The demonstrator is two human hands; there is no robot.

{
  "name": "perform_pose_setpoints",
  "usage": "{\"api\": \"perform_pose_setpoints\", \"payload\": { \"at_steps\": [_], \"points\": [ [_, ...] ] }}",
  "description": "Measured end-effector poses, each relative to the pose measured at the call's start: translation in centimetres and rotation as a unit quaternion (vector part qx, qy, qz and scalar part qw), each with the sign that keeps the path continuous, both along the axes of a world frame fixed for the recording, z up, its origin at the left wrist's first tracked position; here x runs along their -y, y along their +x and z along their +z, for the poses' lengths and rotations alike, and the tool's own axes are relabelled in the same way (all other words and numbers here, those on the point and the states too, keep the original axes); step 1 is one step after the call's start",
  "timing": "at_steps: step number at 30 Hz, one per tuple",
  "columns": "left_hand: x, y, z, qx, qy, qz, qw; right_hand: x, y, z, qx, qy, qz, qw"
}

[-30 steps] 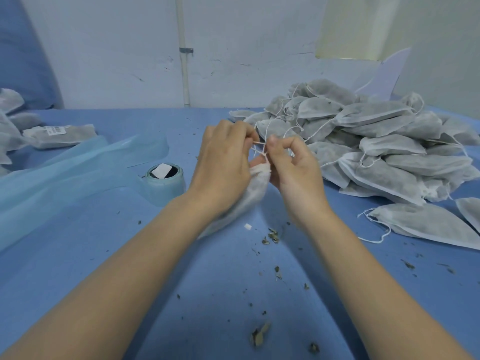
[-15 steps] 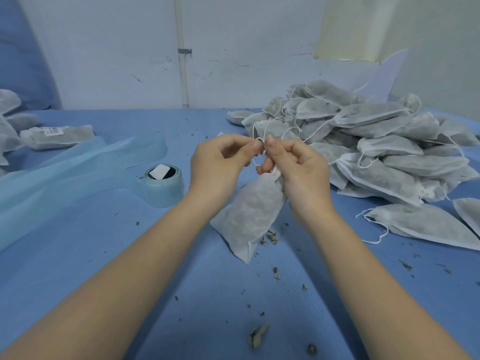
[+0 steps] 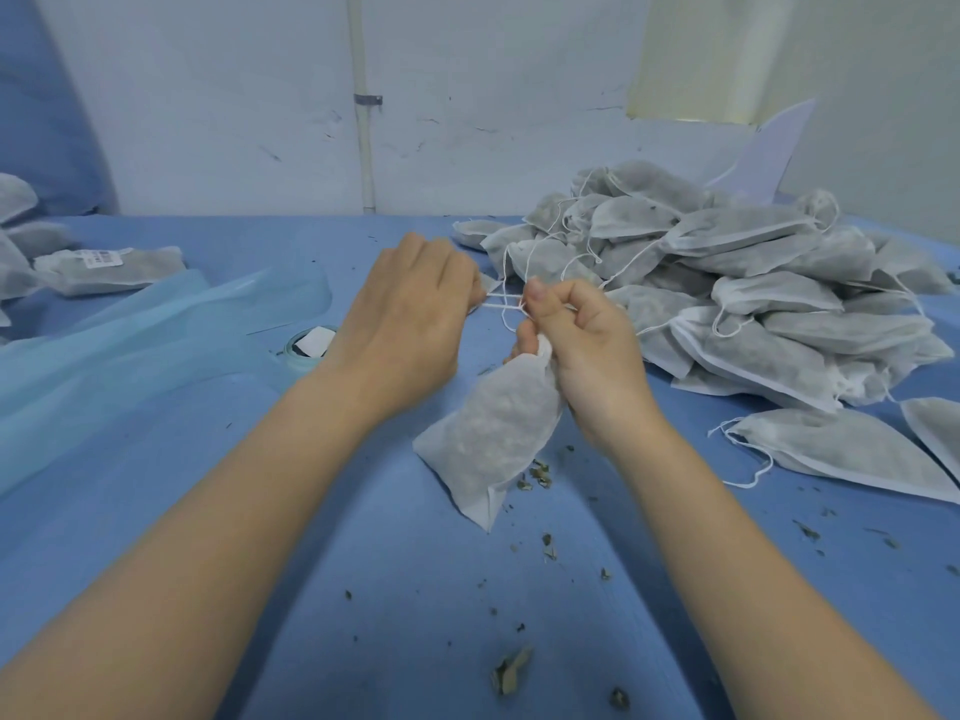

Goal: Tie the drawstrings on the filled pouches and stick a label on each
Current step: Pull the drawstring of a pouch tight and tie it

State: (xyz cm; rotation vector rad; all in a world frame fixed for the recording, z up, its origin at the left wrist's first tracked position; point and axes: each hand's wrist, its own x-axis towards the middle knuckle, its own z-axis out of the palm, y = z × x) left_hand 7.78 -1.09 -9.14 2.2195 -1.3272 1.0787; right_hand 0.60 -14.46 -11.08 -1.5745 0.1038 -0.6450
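Observation:
A filled white fabric pouch (image 3: 493, 433) hangs over the blue table, its bottom corner near the cloth. My right hand (image 3: 582, 350) grips the gathered neck of the pouch and pinches one end of its white drawstring (image 3: 501, 302). My left hand (image 3: 410, 319) pinches the other end, and the string runs taut between the two hands. A roll of labels (image 3: 306, 348) sits just left of my left wrist, partly hidden by it.
A large heap of filled pouches (image 3: 753, 298) with loose strings covers the right of the table. A labelled pouch (image 3: 111, 265) and several others lie at the far left. Pale blue backing film (image 3: 130, 345) sprawls on the left. Dried herb crumbs (image 3: 511, 675) dot the blue cloth.
The pouch swung down from between my hands and now hangs from my right hand. My hands moved apart, pulling the drawstring taut between them.

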Motion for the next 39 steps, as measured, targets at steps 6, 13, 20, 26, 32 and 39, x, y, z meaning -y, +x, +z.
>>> {"api": "perform_pose_setpoints", "payload": {
  "at_steps": [6,13,20,26,32,39],
  "points": [
    [1.2,-0.1,-1.0,-0.085,-0.063,-0.003,0.994,0.6,0.1,-0.2,-0.003,-0.076,-0.06,0.995],
    [2.8,-2.3,-0.9,-0.577,-0.27,-0.157,0.755,0.8,0.0,-0.3,0.029,-0.045,-0.06,0.997],
    [2.2,-1.1,-1.2,-0.482,-0.327,-0.132,0.802,0.9,0.0,-0.3,-0.01,-0.082,-0.043,0.996],
    [0.6,0.0,-0.6,-0.161,-0.169,-0.082,0.969,1.1,-0.2,0.1,-0.029,-0.088,-0.028,0.995],
    [0.1,0.5,-0.4,-0.049,-0.125,-0.057,0.989,1.6,-0.7,0.4,-0.039,-0.151,0.001,0.988],
    [-0.2,0.4,-0.2,-0.032,-0.135,-0.081,0.987,1.8,-1.1,0.7,0.016,-0.143,0.018,0.989]
  ]
}}
